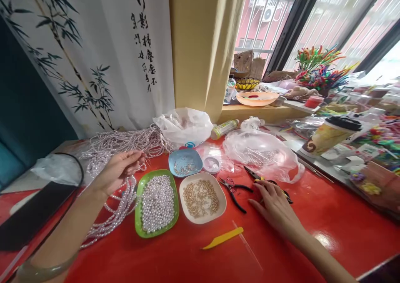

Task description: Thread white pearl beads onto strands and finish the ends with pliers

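Red glossy tabletop (175,258) fills the lower view, crowded with beading supplies. My guess at the main risk: the long strands of small pale pearl beads (125,143), heaped at the left and trailing down past the person's forearm, run close alongside the green shallow tray of loose white pearls (157,202). A tug on a strand could drag against that tray's rim and tip it, and round beads would roll fast on such a slick surface. The white oval dish of tiny gold beads (202,197) sits just beside the tray and could be knocked as well. A second risk is tangling, since the strands lie looped over each other.

On the left, the left hand (117,170) is partly curled, with thumb and fingertips pinched on the bead strands at the near edge of the heap. On the right, the right hand (275,206) lies palm down, fingers loosely spread and nearly flat, fingertips resting on the yellow-and-black-handled pliers (268,183); it does not grip them. Black-handled pliers with red jaws (233,188) lie close to its left, apart from it.

Nearby are a small blue dish of metal findings (185,162), a crumpled clear plastic bag (262,154) and a flat yellow plastic tool (223,237).
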`<state>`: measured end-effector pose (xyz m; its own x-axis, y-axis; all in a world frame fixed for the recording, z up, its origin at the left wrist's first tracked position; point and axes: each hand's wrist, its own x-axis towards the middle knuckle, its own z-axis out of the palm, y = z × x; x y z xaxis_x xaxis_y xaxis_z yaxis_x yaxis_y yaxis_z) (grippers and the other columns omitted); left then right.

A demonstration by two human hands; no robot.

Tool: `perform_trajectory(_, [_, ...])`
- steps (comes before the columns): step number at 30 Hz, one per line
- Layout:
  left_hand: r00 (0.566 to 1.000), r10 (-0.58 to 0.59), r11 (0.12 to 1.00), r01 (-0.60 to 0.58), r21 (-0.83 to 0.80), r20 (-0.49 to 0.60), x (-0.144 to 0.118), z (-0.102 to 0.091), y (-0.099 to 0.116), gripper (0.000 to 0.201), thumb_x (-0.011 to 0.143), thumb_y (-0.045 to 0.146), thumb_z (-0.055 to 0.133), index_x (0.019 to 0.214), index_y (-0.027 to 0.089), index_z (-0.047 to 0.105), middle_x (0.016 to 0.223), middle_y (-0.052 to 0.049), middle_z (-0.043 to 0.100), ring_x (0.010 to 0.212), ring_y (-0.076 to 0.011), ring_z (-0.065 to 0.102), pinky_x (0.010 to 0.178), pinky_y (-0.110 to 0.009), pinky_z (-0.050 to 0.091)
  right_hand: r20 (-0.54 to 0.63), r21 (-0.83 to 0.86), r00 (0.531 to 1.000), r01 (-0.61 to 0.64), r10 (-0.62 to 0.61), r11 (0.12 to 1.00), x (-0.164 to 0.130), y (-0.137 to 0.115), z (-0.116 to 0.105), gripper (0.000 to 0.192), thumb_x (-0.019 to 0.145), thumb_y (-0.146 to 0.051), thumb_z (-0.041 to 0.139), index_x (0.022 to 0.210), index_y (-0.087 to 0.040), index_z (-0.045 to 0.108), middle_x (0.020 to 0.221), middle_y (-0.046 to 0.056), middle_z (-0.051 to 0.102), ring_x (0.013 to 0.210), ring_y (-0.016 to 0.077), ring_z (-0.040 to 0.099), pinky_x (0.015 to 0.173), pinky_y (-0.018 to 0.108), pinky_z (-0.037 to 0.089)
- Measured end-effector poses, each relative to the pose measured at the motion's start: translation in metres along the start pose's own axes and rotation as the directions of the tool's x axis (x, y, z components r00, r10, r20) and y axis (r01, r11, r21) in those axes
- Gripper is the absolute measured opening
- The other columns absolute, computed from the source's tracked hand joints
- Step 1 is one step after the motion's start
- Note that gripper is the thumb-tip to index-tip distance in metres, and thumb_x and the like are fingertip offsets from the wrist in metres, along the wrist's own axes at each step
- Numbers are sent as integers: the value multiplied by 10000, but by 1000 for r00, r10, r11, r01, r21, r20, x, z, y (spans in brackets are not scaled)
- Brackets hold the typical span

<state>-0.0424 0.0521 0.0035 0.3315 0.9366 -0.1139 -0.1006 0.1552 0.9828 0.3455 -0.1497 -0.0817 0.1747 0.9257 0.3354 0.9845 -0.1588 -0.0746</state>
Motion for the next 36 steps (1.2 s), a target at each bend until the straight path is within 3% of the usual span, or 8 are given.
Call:
perform_trajectory(8, [998, -65, 998, 65, -7, 3, -10, 4, 1, 77, 686, 284, 665, 710, 217, 636, 631, 43, 584, 442, -26, 321, 394, -129, 275, -108, -144, 973, -218, 204, 965, 9, 21, 14, 474, 793, -535, 400, 1085, -170, 483, 1097, 140, 488, 998, 300, 438, 809, 431, 359])
perform_trajectory(16, [997, -77, 996, 77, 32, 0, -12, 2, 3, 174, 800, 133, 494, 818, 181, 660, 645, 27, 589, 461, -29, 341, 421, -132, 280, 215, -281, 976, 21, 41, 960, 17, 18, -17, 341, 884, -314, 332, 1149, -139, 457, 1013, 153, 590, 882, 275, 568, 631, 320, 399])
perform_trajectory(19, [996, -88, 996, 88, 18, -13, -11, 0, 5, 211, 827, 130, 458, 849, 172, 664, 675, 27, 605, 452, -19, 326, 420, -134, 270, 286, -253, 948, -64, 138, 965, 23, 19, -39, 337, 866, -380, 358, 1058, -145, 504, 907, 141, 629, 785, 278, 603, 560, 304, 394])
perform_trajectory(22, [996, -86, 996, 86, -6, -26, -10, -1, 5, 145, 809, 171, 516, 833, 173, 659, 719, 30, 627, 430, 3, 312, 408, -122, 247, 383, 2, 881, -303, 279, 953, 23, 23, -63, 364, 807, -479, 421, 933, -158, 538, 779, 114, 640, 671, 238, 608, 525, 291, 407])
perform_trajectory(24, [996, -72, 997, 72, -4, -48, -9, 1, 3, 78, 756, 156, 582, 799, 169, 646, 725, 29, 637, 393, 22, 278, 386, -113, 211, 548, 307, 786, -507, 286, 806, 17, 20, -75, 377, 775, -516, 448, 876, -165, 540, 800, 111, 640, 660, 212, 610, 519, 280, 431])
perform_trajectory(28, [996, 4, 1000, -1, 30, -89, -8, 6, -3, 102, 659, 137, 657, 738, 152, 594, 650, 23, 618, 343, 33, 251, 351, -114, 162, 752, 632, 658, -733, 28, 253, -2, -11, -79, 387, 689, -494, 573, 885, -160, 561, 983, 139, 615, 826, 236, 615, 621, 307, 490])
perform_trajectory(31, [995, 48, 999, -47, 8, -82, -8, 10, -6, 197, 608, 212, 710, 717, 128, 569, 608, 22, 563, 345, 28, 267, 333, -117, 159, 753, 655, 649, -755, -105, 30, -6, -54, -67, 311, 675, -392, 640, 872, -157, 588, 1016, 126, 610, 921, 231, 591, 795, 341, 469])
perform_trajectory(36, [988, 82, 994, -91, -67, -129, -10, 12, -3, 271, 559, 239, 739, 720, 98, 573, 565, 40, 478, 373, 17, 300, 333, -114, 184, 598, 674, 705, -700, -381, -236, 14, -131, -55, 221, 669, -255, 669, 856, -147, 617, 1081, 110, 587, 1097, 220, 491, 981, 361, 317])
